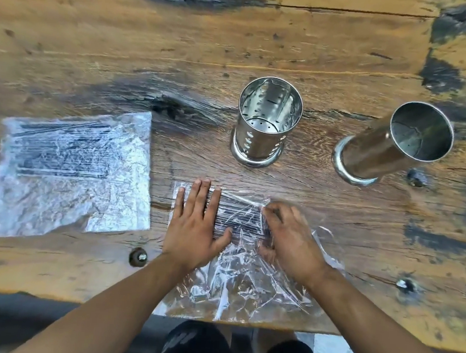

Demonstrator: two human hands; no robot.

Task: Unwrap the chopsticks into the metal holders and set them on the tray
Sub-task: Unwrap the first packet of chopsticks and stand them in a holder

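Steel holders (267, 123) behind wrapped chopsticks (239, 219).

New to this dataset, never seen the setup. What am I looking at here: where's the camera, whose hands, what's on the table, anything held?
There is no robot. A person works with bare hands, and the single picture comes from a wide-angle camera on their head, looking down, so the arms enter from the bottom edge.

The surface is a worn wooden table. Two empty metal holders stand on it: a perforated one and a plain one. At left lies an untouched plastic packet of dark chopsticks.

The left hand lies flat, pressing down a second packet near the table's edge. The right hand pinches that packet's clear wrap, apparently to pull it open; it is blurred. No tray is in view.
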